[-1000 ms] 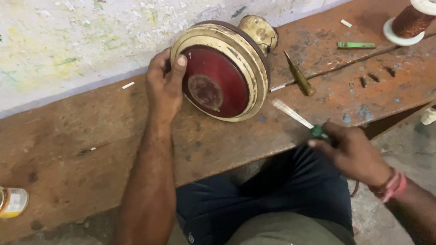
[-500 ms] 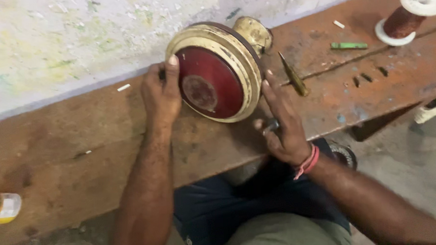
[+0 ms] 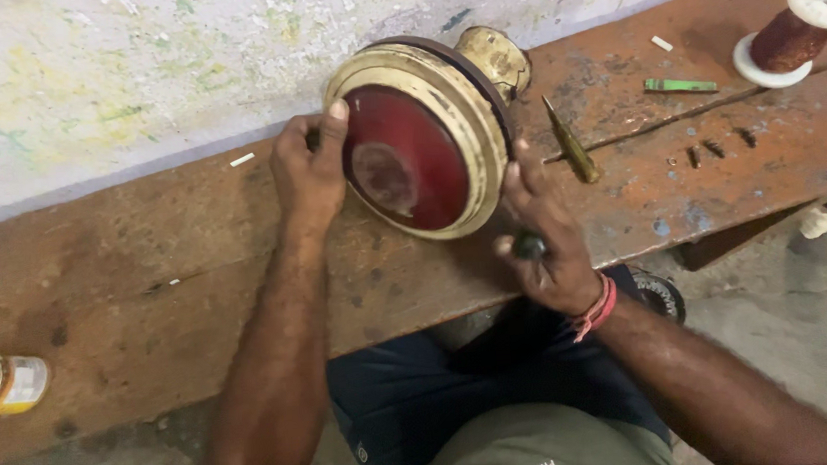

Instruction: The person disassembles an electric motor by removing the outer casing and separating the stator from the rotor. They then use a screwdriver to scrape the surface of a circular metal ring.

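The right hand [image 3: 546,244], fist closed on a dark-handled tool [image 3: 529,245], has come against the round motor housing [image 3: 418,138] that the left hand [image 3: 308,167] keeps gripping.

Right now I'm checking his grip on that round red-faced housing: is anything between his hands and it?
Nothing visible. The left hand grips the round housing at its left rim, and the right hand, holding a dark tool handle, touches its right rim.
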